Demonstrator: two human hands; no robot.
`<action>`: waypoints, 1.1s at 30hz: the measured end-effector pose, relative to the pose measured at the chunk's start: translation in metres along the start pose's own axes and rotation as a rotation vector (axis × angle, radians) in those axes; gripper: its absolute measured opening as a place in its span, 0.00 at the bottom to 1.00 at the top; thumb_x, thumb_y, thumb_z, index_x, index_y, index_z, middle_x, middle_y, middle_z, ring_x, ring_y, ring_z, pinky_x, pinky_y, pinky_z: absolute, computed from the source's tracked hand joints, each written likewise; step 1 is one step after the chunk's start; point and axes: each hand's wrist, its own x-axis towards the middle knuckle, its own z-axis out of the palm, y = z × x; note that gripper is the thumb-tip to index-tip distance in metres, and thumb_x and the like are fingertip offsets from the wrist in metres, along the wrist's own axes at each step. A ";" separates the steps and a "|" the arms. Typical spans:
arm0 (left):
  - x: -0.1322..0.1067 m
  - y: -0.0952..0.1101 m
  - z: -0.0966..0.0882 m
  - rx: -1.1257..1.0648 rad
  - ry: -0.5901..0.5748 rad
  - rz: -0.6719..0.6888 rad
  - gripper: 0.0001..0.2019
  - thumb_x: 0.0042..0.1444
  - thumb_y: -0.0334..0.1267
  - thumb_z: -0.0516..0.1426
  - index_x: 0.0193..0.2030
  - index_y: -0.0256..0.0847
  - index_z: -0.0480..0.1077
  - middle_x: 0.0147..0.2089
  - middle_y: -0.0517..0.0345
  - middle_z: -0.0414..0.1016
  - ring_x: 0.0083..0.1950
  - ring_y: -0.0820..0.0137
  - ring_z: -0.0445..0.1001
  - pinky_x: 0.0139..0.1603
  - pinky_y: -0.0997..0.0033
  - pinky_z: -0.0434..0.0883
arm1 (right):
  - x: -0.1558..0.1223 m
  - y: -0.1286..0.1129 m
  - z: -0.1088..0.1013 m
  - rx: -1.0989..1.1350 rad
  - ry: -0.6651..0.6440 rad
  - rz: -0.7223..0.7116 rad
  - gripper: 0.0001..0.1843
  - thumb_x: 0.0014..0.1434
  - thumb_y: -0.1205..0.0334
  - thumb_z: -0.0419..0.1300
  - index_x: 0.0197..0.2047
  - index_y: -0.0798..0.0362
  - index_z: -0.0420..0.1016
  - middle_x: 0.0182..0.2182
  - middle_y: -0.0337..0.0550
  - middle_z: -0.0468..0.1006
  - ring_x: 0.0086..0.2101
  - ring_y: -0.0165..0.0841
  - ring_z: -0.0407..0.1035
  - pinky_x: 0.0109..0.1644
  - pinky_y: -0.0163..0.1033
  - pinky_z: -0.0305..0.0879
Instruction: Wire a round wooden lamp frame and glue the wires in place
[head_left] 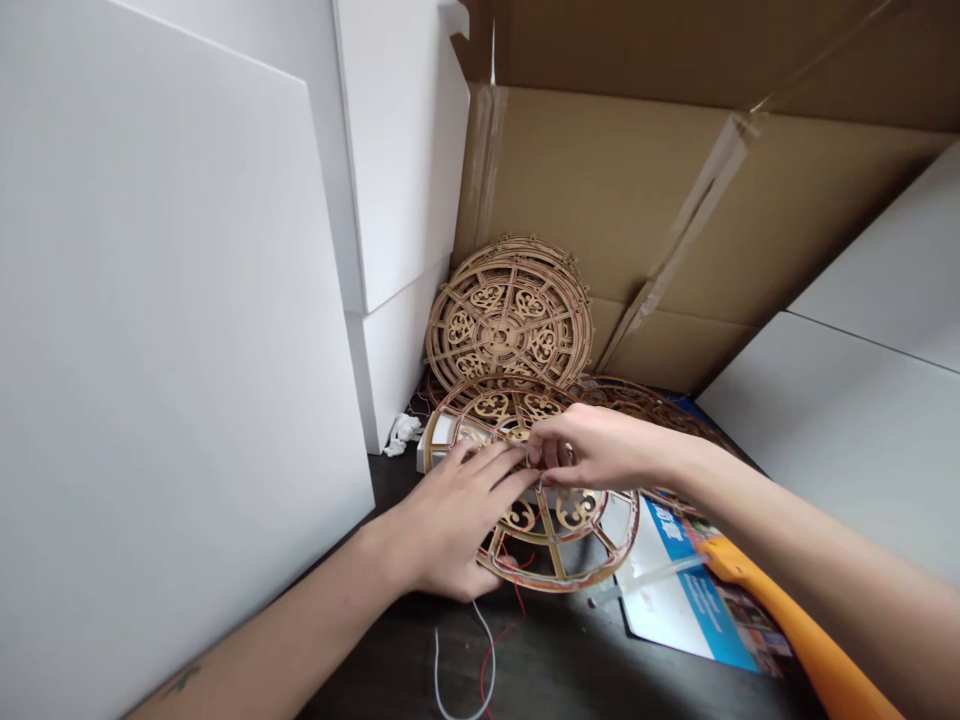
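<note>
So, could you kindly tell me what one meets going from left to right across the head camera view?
White panel → stacked white boxes → left hand → right hand → orange tool handle → pale grey panel

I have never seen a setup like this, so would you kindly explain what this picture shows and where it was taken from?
No machine is involved: these are a person's two bare hands, filmed by a camera on their head that looks forward and down. The left hand lies with spread fingers on a cut-out wooden wheel frame, which has thin red wires along it. The right hand pinches at that frame with its fingertips; anything between them is too small to tell. Behind, another wooden wheel frame leans against a cardboard box wall. On the dark tabletop lie a loose white wire, a blue-and-white printed leaflet and an orange-handled tool. White panels stand at the left.
</note>
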 end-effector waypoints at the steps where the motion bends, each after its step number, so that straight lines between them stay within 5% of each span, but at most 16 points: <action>1: 0.000 0.000 0.000 0.001 0.000 0.000 0.44 0.49 0.43 0.62 0.72 0.36 0.51 0.74 0.42 0.55 0.75 0.51 0.51 0.74 0.47 0.48 | 0.001 0.000 -0.001 0.002 -0.010 0.003 0.07 0.56 0.67 0.62 0.39 0.51 0.76 0.30 0.38 0.81 0.31 0.32 0.74 0.33 0.34 0.64; 17: 0.000 -0.001 0.000 0.027 -0.024 -0.016 0.45 0.51 0.47 0.62 0.71 0.29 0.51 0.73 0.38 0.55 0.75 0.50 0.51 0.74 0.48 0.45 | 0.023 0.002 -0.006 0.004 -0.136 0.153 0.10 0.44 0.65 0.66 0.30 0.52 0.69 0.23 0.34 0.73 0.24 0.30 0.65 0.25 0.35 0.55; 24: 0.000 0.000 -0.001 0.028 0.001 -0.006 0.43 0.49 0.48 0.64 0.68 0.32 0.55 0.70 0.35 0.57 0.72 0.46 0.55 0.72 0.46 0.51 | 0.010 0.005 0.003 0.068 -0.002 0.014 0.24 0.51 0.67 0.63 0.52 0.51 0.65 0.27 0.32 0.72 0.27 0.30 0.65 0.29 0.34 0.58; 30: 0.000 -0.001 -0.001 0.031 0.006 -0.005 0.40 0.49 0.46 0.63 0.67 0.33 0.57 0.68 0.36 0.60 0.71 0.46 0.56 0.71 0.46 0.52 | 0.010 0.012 0.003 0.083 0.004 -0.035 0.21 0.52 0.64 0.66 0.50 0.51 0.71 0.28 0.33 0.73 0.29 0.30 0.68 0.31 0.34 0.60; 33: -0.001 -0.002 0.000 0.041 0.000 0.012 0.40 0.51 0.46 0.63 0.68 0.33 0.56 0.70 0.37 0.58 0.72 0.47 0.54 0.72 0.47 0.51 | 0.010 0.015 0.003 0.065 0.013 0.009 0.13 0.52 0.60 0.67 0.41 0.53 0.73 0.28 0.37 0.75 0.28 0.30 0.68 0.30 0.34 0.60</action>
